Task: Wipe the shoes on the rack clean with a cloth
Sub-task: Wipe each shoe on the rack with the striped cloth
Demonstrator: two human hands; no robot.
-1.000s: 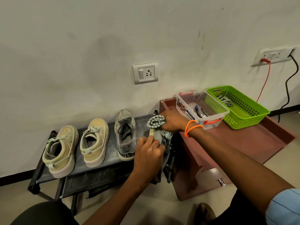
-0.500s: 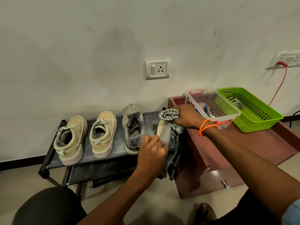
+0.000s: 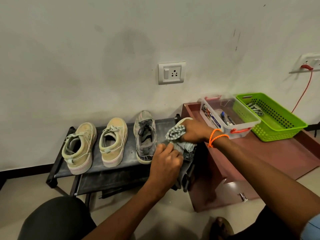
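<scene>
nearest: dark-clad knee (image 3: 57, 219) at lower left, sandalled foot (image 3: 220, 228) at lower right on pale floor.
left hand (image 3: 167, 160) curled round the heel end of a grey shoe (image 3: 186, 153), gripping it; shoe tipped on its side at the right end of the rack (image 3: 110, 170), pale sole edge facing away toward the wall.
right hand (image 3: 194, 131) clutching a bunched checked cloth (image 3: 175, 133), fingers closed round it, cloth pressed to the toe end of that shoe. two orange bands (image 3: 217, 136) round the right wrist.
on the rack's top shelf, left to right: two beige sneakers (image 3: 79, 146) (image 3: 113, 142), side by side, then a second grey shoe (image 3: 144, 135), upright, laces dark, just beside the held one.
right of the rack, touching or nearly so: a reddish-brown cabinet (image 3: 259, 161). on its top, a clear box (image 3: 228, 116) with pens inside, and a green basket (image 3: 270, 116) just behind it, holding a patterned rag.
farthest: off-white wall with a socket plate (image 3: 171, 72); a second plate at right edge, red cord (image 3: 303, 90) hanging from it.
</scene>
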